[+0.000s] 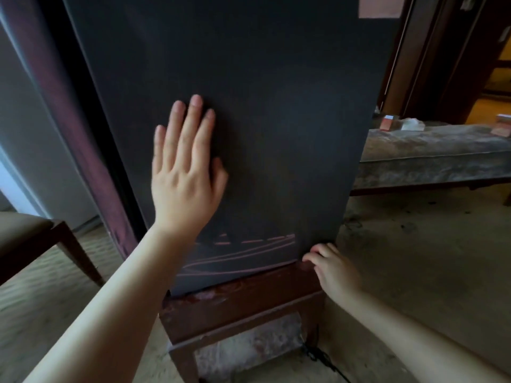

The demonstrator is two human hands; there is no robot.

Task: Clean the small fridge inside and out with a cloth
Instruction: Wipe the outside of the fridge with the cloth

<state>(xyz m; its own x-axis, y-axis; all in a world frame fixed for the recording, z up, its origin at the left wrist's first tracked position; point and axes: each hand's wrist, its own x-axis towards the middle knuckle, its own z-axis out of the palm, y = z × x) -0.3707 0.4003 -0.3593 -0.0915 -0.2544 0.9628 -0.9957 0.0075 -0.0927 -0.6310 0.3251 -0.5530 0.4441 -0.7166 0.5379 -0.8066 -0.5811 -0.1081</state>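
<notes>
Worn, stained carpet (414,258) spreads under everything in a dim room; on it a low wooden stand (243,302) carries the small fridge (276,120), which fills the middle of your view as one flat, dark, matte panel. Your left hand (185,172) lies flat against that panel, fingers straight and slightly spread, holding nothing; your right hand (334,269) sits at the fridge's lower right corner where it meets the stand, fingers curled toward the edge, and whether they hook under it or only touch it cannot be told. No cloth shows in either hand or anywhere near. Pale pink streaks (249,252) cross the bottom of the panel; they are likely marks to wipe. Judge the fridge heavy and rigid, its skin smooth and probably a little slippery under a bare palm; perched on a narrow stand, it could rock or slide if you push high, so brace low, take it by the bottom edge or the corners, and press lightly when wiping. Outward, a chair (25,233) stands at your left; a low bench (431,167) at your right bears a few small boxes (386,123).
</notes>
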